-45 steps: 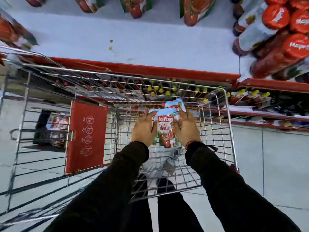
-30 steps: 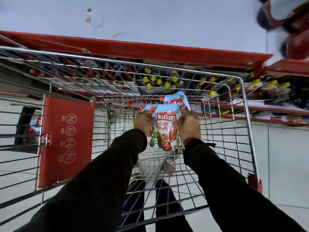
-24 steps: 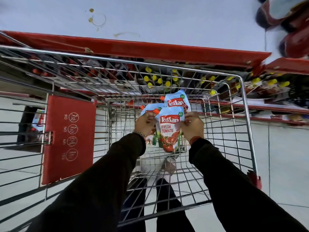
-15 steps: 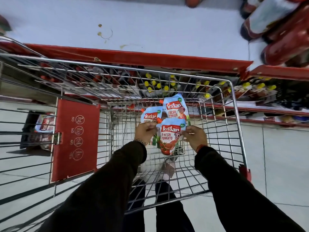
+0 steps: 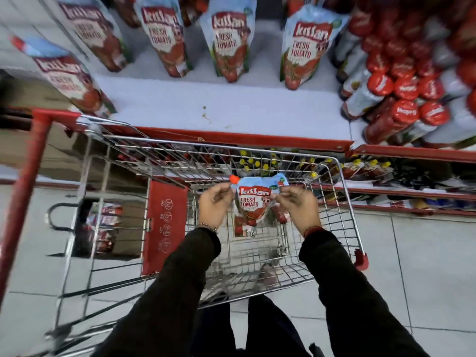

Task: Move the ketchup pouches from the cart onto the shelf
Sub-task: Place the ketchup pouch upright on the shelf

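While both hands, left hand (image 5: 215, 205) and right hand (image 5: 298, 206), pinch the ketchup pouch (image 5: 253, 202) by its top corners above the cart (image 5: 345, 202), lift it clear of the rim. Set it upright on the shelf (image 5: 231, 109), just beyond the cart, in front of the standing pouches (image 5: 229, 42).

The cart (image 5: 342, 202) is shiny bare wire metal with a matt red plastic panel (image 5: 164, 228) at nine o'clock, the ketchup pouch (image 5: 253, 202) is glossy printed film, and the shelf (image 5: 231, 112) at twelve o'clock is smooth, matt white.
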The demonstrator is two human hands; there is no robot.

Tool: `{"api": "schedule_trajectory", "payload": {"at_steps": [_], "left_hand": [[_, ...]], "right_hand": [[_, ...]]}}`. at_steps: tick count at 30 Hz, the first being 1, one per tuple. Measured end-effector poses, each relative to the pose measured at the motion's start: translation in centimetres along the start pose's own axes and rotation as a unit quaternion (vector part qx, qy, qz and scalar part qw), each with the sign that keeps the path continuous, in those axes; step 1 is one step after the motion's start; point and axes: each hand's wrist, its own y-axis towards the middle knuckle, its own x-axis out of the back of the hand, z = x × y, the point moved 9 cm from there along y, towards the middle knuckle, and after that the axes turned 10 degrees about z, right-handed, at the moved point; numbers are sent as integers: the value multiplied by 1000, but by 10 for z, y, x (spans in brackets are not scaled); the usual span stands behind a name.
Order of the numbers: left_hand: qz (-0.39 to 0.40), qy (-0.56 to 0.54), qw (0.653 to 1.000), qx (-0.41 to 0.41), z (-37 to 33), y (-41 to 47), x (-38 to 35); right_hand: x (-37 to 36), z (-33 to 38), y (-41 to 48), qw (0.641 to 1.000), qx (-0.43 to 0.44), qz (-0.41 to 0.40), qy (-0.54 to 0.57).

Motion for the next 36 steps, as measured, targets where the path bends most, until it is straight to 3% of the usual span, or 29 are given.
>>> {"api": "schedule_trajectory", "payload": {"at_steps": [9, 18, 24, 36], "left_hand": [[-89, -14, 990, -104, -118, -12, 127], [-159, 36, 966, -200, -212, 19, 224], [-180, 65, 963, -190, -229, 49, 247], [-194, 31, 969, -147, -185, 66, 246]], "right_hand": [[-49, 165, 0, 990, 140, 14, -21], [-88, 276, 49, 977, 205, -52, 7], [-113, 300, 84, 979, 197, -61, 5], [-128, 272, 99, 983, 171, -66, -23]]}}
